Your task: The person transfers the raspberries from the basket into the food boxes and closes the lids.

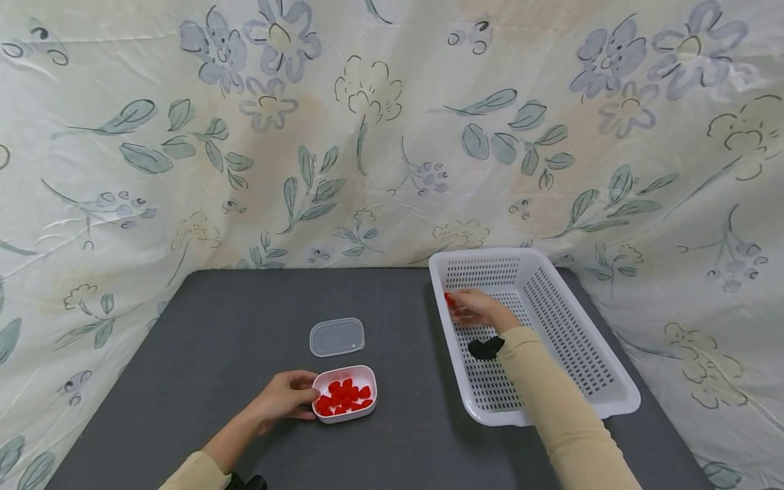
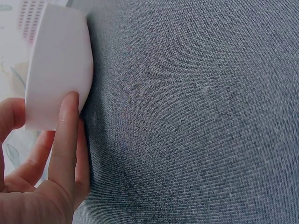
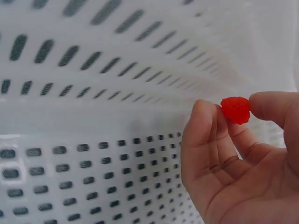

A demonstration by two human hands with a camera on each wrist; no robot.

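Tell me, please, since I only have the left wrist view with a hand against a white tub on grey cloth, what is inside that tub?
Observer: The small white container holds a heap of red raspberry-like pieces; the left hand grips its near end.
Operator: Thank you. Does it have a lid on?
Observer: No, a clear lid lies flat on the grey table just beyond it, apart from it.
Operator: And what is the other hand doing?
Observer: The right hand is inside a white perforated basket, pinching one red piece between thumb and fingertip near the basket's left wall.
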